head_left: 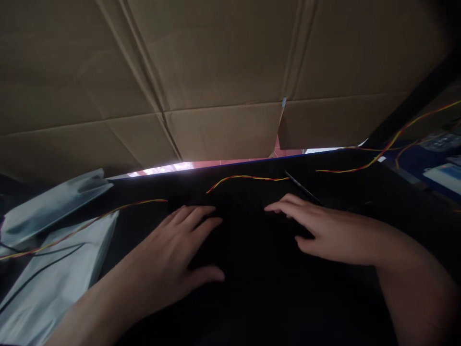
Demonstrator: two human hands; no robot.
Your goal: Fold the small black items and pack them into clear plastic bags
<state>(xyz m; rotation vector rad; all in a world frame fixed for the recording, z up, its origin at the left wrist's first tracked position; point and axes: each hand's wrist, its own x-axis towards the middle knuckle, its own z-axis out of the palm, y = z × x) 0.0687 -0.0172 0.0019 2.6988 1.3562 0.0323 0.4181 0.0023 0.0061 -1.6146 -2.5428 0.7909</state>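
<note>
Both of my hands lie flat on a dark black surface [252, 288] low in the head view. My left hand [180, 245] rests palm down with its fingers spread, pointing up and to the right. My right hand [324, 228] also lies palm down, fingers apart and pointing left. Neither hand holds anything. A thin red and yellow twisted wire [248, 178] runs across the black surface just beyond my fingertips, touching neither hand. The surface is too dark to make out any detail.
A large brown cardboard sheet [223, 72] stands close behind the black surface. Grey silvery bags [54, 202] lie at the left with wires across them. More red and yellow wire [399, 134] and a dark bar [414, 105] run at the right.
</note>
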